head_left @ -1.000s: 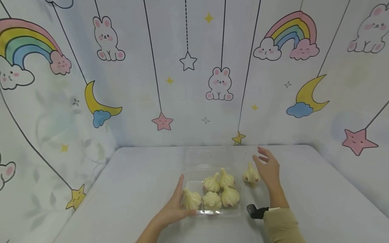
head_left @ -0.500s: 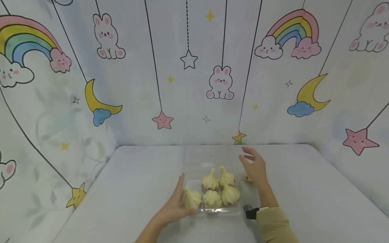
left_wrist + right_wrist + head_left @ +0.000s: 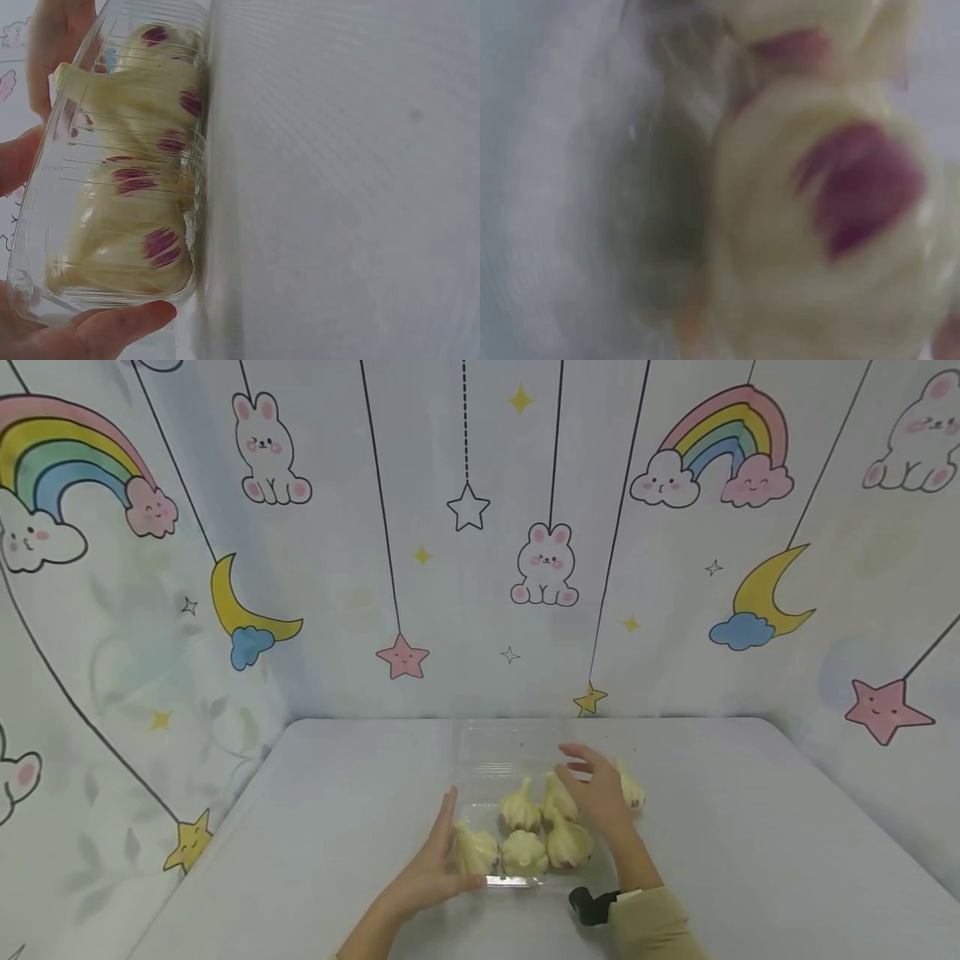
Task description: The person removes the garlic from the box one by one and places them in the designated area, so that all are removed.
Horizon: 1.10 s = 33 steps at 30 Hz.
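A clear plastic box (image 3: 540, 883) with its lid laid back holds several garlic bulbs (image 3: 568, 845), pale with purple patches in the left wrist view. My left hand (image 3: 426, 868) rests against the box's left side and front corner, fingers straight and thumb stretched out. My right hand (image 3: 600, 795) hovers over the right side, fingers spread loosely beside the rear garlic bulb (image 3: 557, 795), which it partly hides. Nothing shows between its fingers. Another garlic bulb (image 3: 632, 792) lies on the table outside the box, partly behind that hand. A garlic bulb (image 3: 832, 202) fills the blurred right wrist view.
The open transparent lid (image 3: 510, 747) lies flat behind the box on the white table (image 3: 337, 827). A patterned cloth backdrop (image 3: 465, 610) with rabbits and stars hangs along the back and sides. A black wrist camera (image 3: 592, 907) sits below my right hand.
My right hand has moved left, from beside the loose garlic bulb to over the box's right side. My left hand has stayed at the box.
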Tool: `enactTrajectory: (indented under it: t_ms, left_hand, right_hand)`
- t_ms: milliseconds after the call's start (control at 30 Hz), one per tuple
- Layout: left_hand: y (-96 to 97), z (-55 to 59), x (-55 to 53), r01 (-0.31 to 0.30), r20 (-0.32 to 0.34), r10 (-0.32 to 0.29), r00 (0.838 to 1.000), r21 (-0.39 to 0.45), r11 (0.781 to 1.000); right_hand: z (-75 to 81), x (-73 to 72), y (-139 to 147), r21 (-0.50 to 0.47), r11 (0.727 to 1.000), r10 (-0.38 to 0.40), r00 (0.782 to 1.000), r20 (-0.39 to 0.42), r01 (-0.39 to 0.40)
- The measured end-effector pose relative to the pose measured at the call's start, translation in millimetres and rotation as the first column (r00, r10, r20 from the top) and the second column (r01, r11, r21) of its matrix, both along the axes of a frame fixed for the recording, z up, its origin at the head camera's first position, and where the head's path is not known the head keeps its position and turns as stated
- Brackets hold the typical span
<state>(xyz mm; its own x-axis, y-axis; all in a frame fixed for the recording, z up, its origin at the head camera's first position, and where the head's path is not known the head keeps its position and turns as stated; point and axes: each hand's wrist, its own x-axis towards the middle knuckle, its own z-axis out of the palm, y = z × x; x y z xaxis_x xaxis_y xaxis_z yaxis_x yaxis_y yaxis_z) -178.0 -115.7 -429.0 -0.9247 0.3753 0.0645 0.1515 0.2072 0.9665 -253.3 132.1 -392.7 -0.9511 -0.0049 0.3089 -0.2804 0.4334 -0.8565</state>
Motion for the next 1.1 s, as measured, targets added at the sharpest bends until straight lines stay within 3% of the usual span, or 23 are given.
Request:
enactTrajectory:
  t_ms: [400,600,933,1100]
  left_hand:
    - [1.0,-0.4,-1.9,-0.008,-0.003,0.007,1.000,-0.010,1.000]
    - [1.5,-1.6,-2.7,-0.008,-0.018,0.008,1.000,-0.018,1.000]
    - [0.3,-3.7,-3.8,-0.007,-0.022,0.007,1.000,-0.008,1.000]
    - [-0.4,-4.5,-3.7,-0.013,-0.007,0.013,1.000,-0.006,1.000]
  right_hand:
    - [-5.0,8.1,-30,0.054,0.998,0.041,0.999,0.009,-0.041]
    - [-5.1,11.7,-40,0.142,0.988,0.049,0.998,0.036,-0.054]
    - [-11.9,12.4,-48,0.247,0.958,0.111,0.984,0.142,-0.144]
    - [-11.1,11.6,-52,0.325,0.928,0.135,0.977,0.166,-0.184]
